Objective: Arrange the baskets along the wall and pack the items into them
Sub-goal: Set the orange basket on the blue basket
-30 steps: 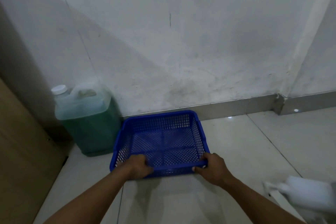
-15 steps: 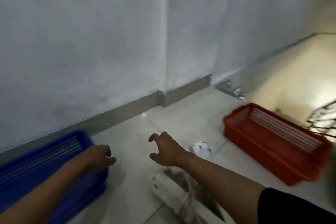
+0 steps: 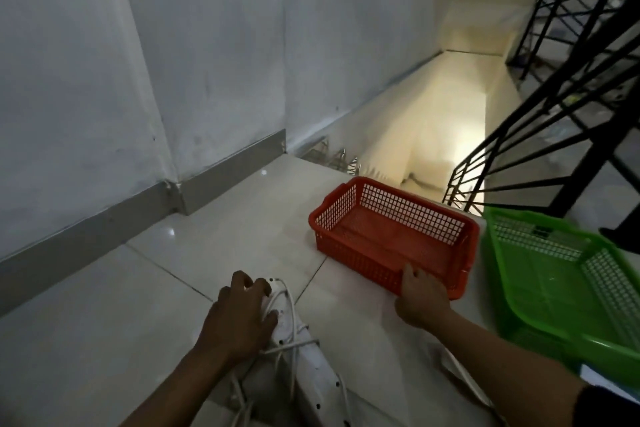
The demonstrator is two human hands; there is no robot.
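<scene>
A red mesh basket (image 3: 391,225) sits empty on the white tiled floor, near the top of a stairwell. My right hand (image 3: 420,298) grips its near rim. A green mesh basket (image 3: 568,274) lies tilted to the right of the red one, touching it. My left hand (image 3: 240,315) rests on the end of a white power strip (image 3: 304,367) wrapped in its cord, fingers curled over it. The blue basket is out of view.
A white wall with a grey skirting board (image 3: 114,222) runs along the left. Beyond the red basket the floor drops into a descending staircase (image 3: 433,135). A black metal railing (image 3: 554,107) stands at the right.
My view has swung right, away from the blue basket. My right hand has reached forward and taken the red basket's rim; my left hand has come down onto the power strip.
</scene>
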